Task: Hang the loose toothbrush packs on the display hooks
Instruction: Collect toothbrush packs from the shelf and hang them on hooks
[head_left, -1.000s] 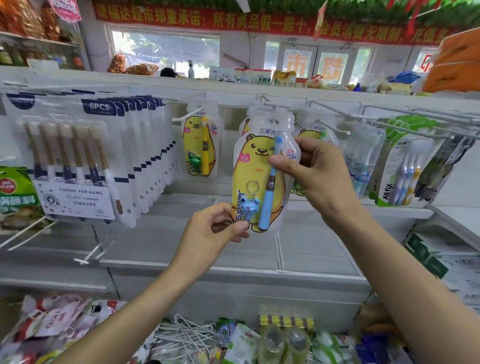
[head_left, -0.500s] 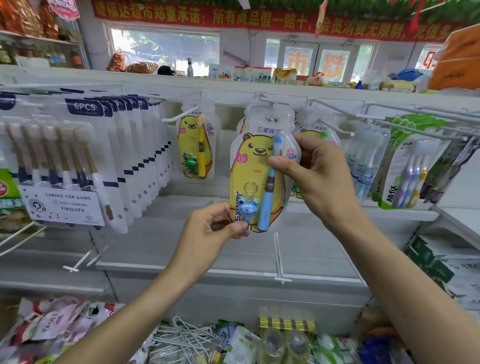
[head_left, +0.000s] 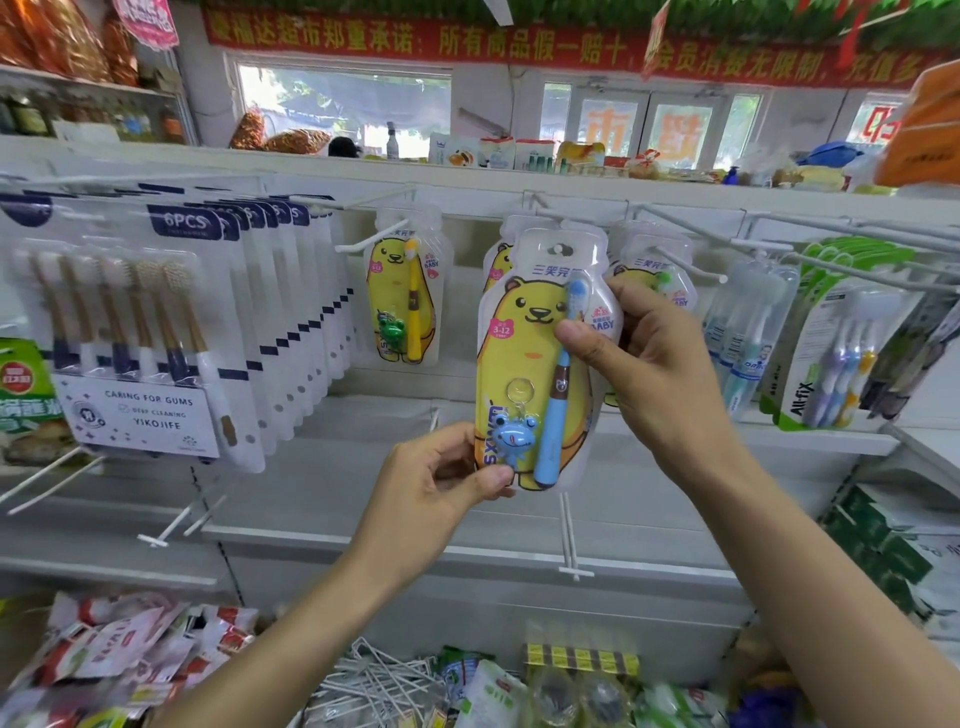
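I hold a yellow bear toothbrush pack (head_left: 524, 364) with a blue brush and a blue keyring toy upright in front of the display. My left hand (head_left: 441, 483) pinches its bottom left corner. My right hand (head_left: 639, 358) grips its right edge, thumb across the front. The pack's hang hole is level with a white display hook (head_left: 550, 213) that bears another bear pack behind it; whether the hole is on the hook is unclear. Similar bear packs hang to the left (head_left: 402, 301) and to the right (head_left: 657, 270).
A row of 6PCS toothbrush packs (head_left: 130, 332) hangs at the left, All-fix packs (head_left: 841, 353) at the right. Bare white hooks (head_left: 569, 535) stick out on the lower rail. Loose wire hooks (head_left: 374, 686) and mixed packets lie in the bin below.
The view has shifted slightly; both hands keep the same hold on the bear pack, which stays near the hook with hardly any movement.
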